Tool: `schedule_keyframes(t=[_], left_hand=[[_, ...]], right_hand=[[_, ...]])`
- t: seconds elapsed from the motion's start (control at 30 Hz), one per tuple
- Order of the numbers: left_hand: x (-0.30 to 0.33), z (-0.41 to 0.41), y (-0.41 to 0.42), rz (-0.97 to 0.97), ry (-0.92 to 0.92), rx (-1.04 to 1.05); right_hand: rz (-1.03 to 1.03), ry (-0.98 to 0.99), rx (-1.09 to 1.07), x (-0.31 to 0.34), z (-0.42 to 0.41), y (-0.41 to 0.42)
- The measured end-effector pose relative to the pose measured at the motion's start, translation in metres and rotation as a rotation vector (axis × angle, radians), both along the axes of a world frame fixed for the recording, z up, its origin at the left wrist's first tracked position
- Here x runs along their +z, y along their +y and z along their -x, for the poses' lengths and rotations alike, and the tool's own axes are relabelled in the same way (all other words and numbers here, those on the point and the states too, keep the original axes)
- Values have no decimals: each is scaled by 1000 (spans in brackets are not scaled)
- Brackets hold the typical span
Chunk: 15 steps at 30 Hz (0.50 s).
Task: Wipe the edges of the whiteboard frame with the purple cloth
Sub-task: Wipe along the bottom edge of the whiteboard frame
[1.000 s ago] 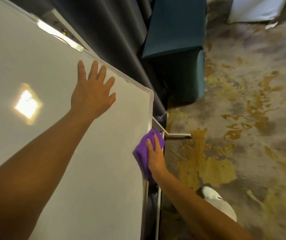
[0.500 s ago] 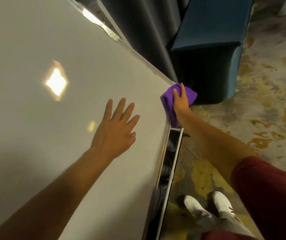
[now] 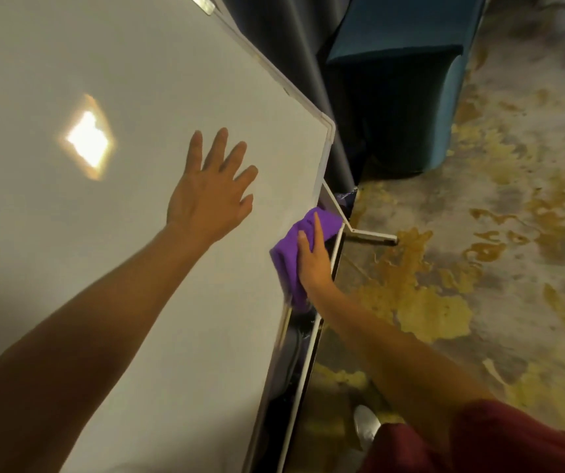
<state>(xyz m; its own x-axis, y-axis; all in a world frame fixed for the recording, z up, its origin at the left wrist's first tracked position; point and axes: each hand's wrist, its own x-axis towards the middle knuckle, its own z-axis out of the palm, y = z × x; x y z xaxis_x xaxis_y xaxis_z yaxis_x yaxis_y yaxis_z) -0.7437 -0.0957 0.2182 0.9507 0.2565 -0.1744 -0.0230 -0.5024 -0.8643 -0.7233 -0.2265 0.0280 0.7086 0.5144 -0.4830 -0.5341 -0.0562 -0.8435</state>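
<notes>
Running beneath the large white glossy whiteboard (image 3: 120,250) is a narrow white marker tray (image 3: 303,367), its contents too dark to make out; the left hand (image 3: 211,192) lies flat on the board face, fingers spread; the right hand (image 3: 313,261) presses a crumpled purple cloth (image 3: 293,257) against the pale frame edge (image 3: 323,165) just below the corner, fingers straight on the cloth; a teal upholstered seat (image 3: 393,97) stands close behind.

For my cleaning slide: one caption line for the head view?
Left hand flat on the whiteboard while the right hand presses the purple cloth along its frame edge.
</notes>
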Motion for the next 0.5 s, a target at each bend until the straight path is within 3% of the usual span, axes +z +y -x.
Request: schedule_keyframes(t=[0.23,0.33,0.4,0.5], left_hand=[[9,14,-14,44,-20,-19],[17,28,-25,202,-87,17],[23,48,-46,325,-154,67],[17,94,-85,357,-91,57]], right_hand=[[12,22,14,-1,139,-52],[42,51,6,-1,184,-65],[32,40,-9,-1,197,-74],[43,-9,-3,-5,191,-76]])
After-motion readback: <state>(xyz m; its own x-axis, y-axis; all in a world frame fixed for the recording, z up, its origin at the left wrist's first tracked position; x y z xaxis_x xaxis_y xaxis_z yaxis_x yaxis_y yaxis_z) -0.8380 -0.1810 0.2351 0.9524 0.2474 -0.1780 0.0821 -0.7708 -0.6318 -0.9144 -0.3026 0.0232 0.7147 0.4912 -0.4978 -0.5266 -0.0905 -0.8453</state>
